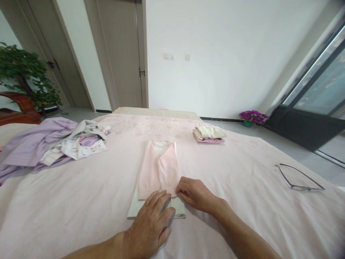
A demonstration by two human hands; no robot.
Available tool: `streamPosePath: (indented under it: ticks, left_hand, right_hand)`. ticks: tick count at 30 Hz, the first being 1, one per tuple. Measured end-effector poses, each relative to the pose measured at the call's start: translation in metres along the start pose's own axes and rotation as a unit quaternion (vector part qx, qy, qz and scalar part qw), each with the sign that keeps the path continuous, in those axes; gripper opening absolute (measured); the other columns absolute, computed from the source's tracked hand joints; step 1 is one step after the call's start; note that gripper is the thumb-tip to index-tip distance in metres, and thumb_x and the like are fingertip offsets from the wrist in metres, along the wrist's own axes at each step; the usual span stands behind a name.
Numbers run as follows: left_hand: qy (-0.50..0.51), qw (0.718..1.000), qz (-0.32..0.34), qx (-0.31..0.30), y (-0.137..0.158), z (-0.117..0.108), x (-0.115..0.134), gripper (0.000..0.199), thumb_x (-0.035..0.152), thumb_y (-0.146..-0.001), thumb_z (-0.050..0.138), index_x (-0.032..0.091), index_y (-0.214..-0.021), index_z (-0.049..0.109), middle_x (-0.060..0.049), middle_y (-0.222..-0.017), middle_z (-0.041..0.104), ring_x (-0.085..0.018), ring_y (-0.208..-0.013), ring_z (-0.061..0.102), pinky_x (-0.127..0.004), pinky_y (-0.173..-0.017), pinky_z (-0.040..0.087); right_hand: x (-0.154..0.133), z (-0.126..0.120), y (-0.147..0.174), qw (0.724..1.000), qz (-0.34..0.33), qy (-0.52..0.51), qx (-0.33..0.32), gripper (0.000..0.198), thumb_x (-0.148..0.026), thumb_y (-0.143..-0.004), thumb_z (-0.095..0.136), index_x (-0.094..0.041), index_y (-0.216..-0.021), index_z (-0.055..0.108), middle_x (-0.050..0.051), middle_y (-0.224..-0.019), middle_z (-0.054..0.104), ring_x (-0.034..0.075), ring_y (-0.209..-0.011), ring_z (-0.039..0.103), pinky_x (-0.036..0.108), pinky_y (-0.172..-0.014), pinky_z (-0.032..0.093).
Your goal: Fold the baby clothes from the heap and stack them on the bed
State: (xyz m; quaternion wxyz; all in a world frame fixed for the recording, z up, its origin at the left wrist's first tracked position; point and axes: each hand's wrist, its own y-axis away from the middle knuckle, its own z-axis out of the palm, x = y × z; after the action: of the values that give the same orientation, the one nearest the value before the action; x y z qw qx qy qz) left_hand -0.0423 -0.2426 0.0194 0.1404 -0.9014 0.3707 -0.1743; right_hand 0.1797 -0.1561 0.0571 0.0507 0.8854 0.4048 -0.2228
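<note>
A pink and pale grey-green shirt [168, 165] lies on the bed-like surface in front of me, its neckline pointing away and its pink sleeves folded inward over the body. My left hand [152, 219] rests on the lower part of the shirt with its fingers stretched out, hiding some of the hem. At the right edge, my right hand [195, 194] pinches the end of the right-hand pink sleeve between thumb and fingers.
A loose heap of clothes [56, 144] lies at the left. Beyond the shirt, to the right, sits a folded stack of clothes [209, 133]. Eyeglasses [300, 187] lie near the right edge of the pink sheet [242, 216].
</note>
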Motion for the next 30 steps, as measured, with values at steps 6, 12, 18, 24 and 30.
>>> streamPosePath:
  ticks: [6,12,18,24,30]
  left_hand:
    - [-0.013,1.0,0.009,-0.02,0.0,0.004,-0.003,0.042,0.017,-0.078,0.061,0.02,-0.119,0.051,-0.015,-0.137,0.046,-0.031,-0.127,0.042,-0.054,-0.109,0.036]
    - [-0.012,1.0,0.012,-0.02,-0.003,0.008,-0.008,0.04,0.021,-0.077,0.064,0.021,-0.115,0.052,-0.011,-0.126,0.051,-0.029,-0.115,0.047,-0.05,-0.104,0.04]
    - [-0.011,1.0,0.028,0.007,-0.004,0.016,-0.012,0.03,0.029,-0.081,0.064,0.021,-0.108,0.055,-0.009,-0.115,0.054,-0.027,-0.106,0.05,-0.043,-0.094,0.045]
    - [0.062,0.996,-0.055,0.04,-0.025,-0.009,-0.024,0.006,0.02,-0.09,0.051,0.02,-0.093,0.057,-0.003,-0.09,0.062,-0.019,-0.086,0.058,-0.031,-0.08,0.047]
    - [0.067,0.955,-0.278,0.08,-0.072,-0.035,-0.088,0.014,0.017,-0.09,0.05,0.02,-0.093,0.063,-0.001,-0.095,0.067,-0.013,-0.08,0.062,-0.024,-0.073,0.042]
  right_hand:
    - [0.001,-0.005,0.001,1.0,-0.004,-0.029,-0.005,0.014,-0.012,-0.085,0.051,-0.02,-0.086,0.062,0.0,-0.086,0.062,0.012,-0.078,0.056,0.022,-0.069,0.039]
    - [-0.001,-0.002,0.0,0.998,0.017,-0.025,0.062,0.013,-0.011,-0.079,0.055,-0.02,-0.081,0.063,0.0,-0.081,0.062,0.014,-0.075,0.055,0.025,-0.069,0.039]
    - [0.003,0.007,-0.005,0.995,-0.043,-0.005,0.093,0.018,-0.008,-0.078,0.054,-0.021,-0.085,0.063,0.002,-0.086,0.064,0.018,-0.084,0.055,0.032,-0.079,0.039]
    - [0.001,0.019,-0.009,0.988,-0.016,-0.029,0.148,0.017,-0.007,-0.08,0.052,-0.021,-0.083,0.061,0.002,-0.085,0.063,0.018,-0.085,0.053,0.031,-0.079,0.038]
    - [0.002,0.029,-0.016,0.991,-0.029,-0.019,0.131,0.025,-0.005,-0.071,0.051,-0.021,-0.083,0.065,0.003,-0.085,0.063,0.019,-0.084,0.052,0.033,-0.078,0.037]
